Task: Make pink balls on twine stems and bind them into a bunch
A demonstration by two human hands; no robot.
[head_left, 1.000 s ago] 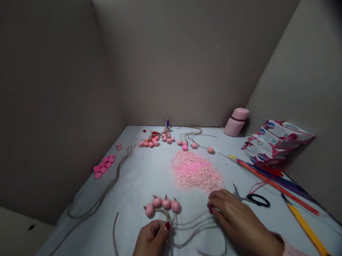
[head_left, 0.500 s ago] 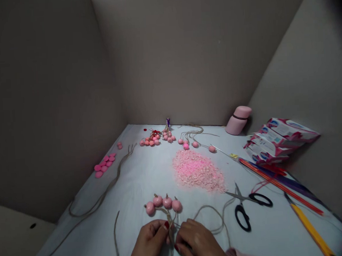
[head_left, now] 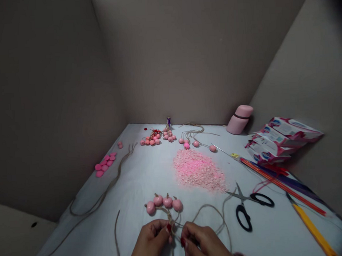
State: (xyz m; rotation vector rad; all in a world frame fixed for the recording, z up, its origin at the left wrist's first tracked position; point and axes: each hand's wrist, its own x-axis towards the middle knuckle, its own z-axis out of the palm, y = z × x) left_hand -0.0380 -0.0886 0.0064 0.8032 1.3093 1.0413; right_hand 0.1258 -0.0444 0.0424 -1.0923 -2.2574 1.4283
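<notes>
My left hand (head_left: 151, 241) pinches a bundle of brown twine strands (head_left: 169, 218) between thumb and fingers. Four-way detail aside, several round pink beads (head_left: 158, 200) on these strands lie in a short arc just beyond it. To the right, my right hand (head_left: 205, 243) is closed, its thumb and finger gripping a length of the twine. A small loop of twine shows between the two hands. From there a slack stretch of twine (head_left: 207, 205) curls over the white table toward the scissors. The fingertips of my right hand partly hide the twine's end.
Black-handled scissors (head_left: 241, 198) lie partly open at right, near a yellow cutter (head_left: 310, 223). Pink crumbs (head_left: 198, 170) are heaped mid-table. Pink discs (head_left: 104, 168) and long twine (head_left: 116, 178) lie left. Beaded clusters (head_left: 150, 141), a pink flask (head_left: 240, 120) and folded cartons (head_left: 278, 140) stand farther back.
My right hand has moved slightly right, away from my left hand, drawing the twine so that a small loop shows between them. My left hand keeps its hold.
</notes>
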